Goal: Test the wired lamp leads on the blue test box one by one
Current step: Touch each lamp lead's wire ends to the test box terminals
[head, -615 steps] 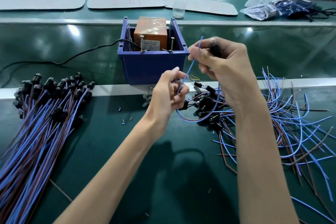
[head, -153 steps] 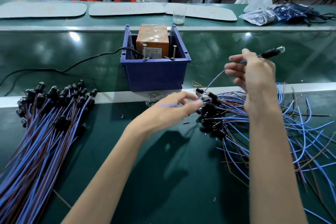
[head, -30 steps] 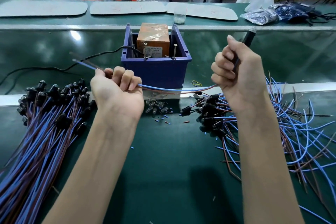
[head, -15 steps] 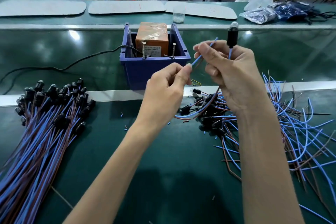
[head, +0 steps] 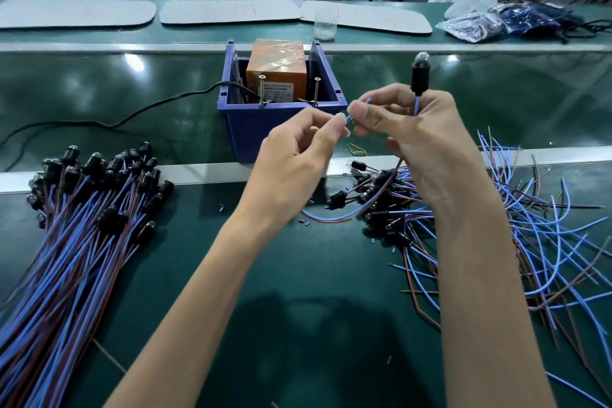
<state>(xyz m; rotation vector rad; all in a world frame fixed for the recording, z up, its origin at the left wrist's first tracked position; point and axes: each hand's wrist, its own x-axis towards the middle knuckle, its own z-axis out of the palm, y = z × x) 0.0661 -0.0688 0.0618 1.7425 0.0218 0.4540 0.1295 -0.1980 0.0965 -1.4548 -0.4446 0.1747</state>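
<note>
Head view: you stretched lead (head: 417, 107) taut, now hands meet before blue box (head: 265, 132); left hand (head: 298, 156) fingers pinch wire tip (head: 347, 118), right hand (head: 427, 146) fingers grip lead, lamp (head: 420, 78) upright. Touch to screws (head: 317, 91) pending.

Bare left hand (head: 298, 156) and right hand (head: 424, 142), short nails on the fingers (head: 367, 113).

We count one blue test box (head: 251, 132), one orange unit (head: 276, 60), two upright screws (head: 262, 89), one held lamp lead (head: 420, 78), two hands: left hand (head: 298, 149), right hand (head: 420, 142); two heaps of leads (head: 76, 235), three grey mats (head: 76, 13), one clear cup (head: 326, 26).

Head-worn view, forward-down, near hands (head: 357, 146)
</note>
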